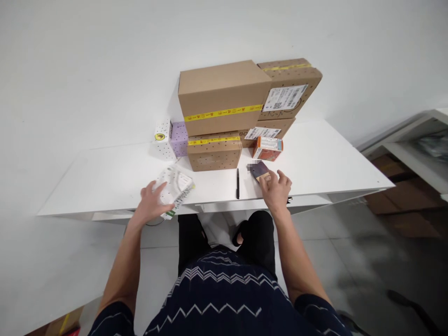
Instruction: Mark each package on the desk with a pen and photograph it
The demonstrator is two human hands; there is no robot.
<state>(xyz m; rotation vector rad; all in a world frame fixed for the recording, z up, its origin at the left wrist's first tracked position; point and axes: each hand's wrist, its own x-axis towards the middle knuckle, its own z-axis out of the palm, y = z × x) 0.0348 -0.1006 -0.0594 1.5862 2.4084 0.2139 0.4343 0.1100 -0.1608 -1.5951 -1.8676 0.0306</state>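
Near the left part of the white table's front edge, my left hand (pixel 153 201) grips a white box (pixel 177 182) with dark dots, thumb and fingers spread around it; the box looks slightly blurred. On the right, my right hand (pixel 276 187) has its fingertips at the lower edge of a small dark booklet-like item (pixel 258 170), part of which is pixelated. A black pen (pixel 238 183) lies upright in view between the hands. Just behind the dark item stands an orange and white box (pixel 269 148).
Large cardboard boxes (pixel 224 100) with yellow tape are stacked at the back of the white table (pixel 101 182). Left of them stand a purple dotted box (pixel 179 138) and a white dotted box (pixel 164 141). A shelf unit (pixel 413 156) is at the right.
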